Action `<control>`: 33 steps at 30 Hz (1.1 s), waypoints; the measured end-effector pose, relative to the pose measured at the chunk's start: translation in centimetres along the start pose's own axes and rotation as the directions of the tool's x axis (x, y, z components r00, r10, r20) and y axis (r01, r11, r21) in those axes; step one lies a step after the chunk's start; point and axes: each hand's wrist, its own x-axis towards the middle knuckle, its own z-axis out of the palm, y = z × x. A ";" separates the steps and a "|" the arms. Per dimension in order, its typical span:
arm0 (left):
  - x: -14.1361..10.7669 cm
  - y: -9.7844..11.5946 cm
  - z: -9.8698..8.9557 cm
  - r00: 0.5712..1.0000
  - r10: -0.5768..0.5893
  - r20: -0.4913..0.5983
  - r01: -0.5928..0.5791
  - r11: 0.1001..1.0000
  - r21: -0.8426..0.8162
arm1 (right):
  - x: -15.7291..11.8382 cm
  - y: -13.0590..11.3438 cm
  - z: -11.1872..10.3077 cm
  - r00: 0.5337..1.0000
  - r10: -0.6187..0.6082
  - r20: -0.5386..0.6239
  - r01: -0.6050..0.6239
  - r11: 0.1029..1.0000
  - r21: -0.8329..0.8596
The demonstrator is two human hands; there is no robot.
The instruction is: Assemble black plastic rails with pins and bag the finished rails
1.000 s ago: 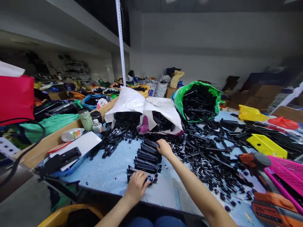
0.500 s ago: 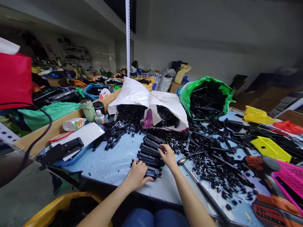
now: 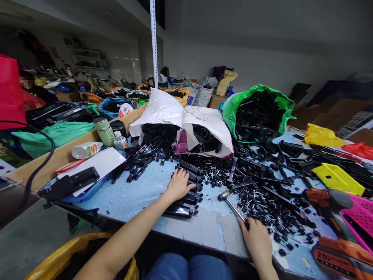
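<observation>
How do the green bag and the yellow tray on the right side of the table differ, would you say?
The green bag is soft and crumpled, while the yellow tray looks stiff and straight-edged. The green bag is full of black parts; the yellow tray shows none inside. The green bag is clearly larger than the yellow tray. Both are open.

Right hand (image 3: 258, 239) on hammer (image 3: 233, 206), left on parts (image 3: 189, 198)
</observation>
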 end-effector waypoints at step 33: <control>-2.5 -0.2 -0.7 0.987 0.090 0.132 -0.078 0.992 -0.097 | 8.3 -7.4 -6.5 0.963 -0.098 0.251 0.071 0.991 0.115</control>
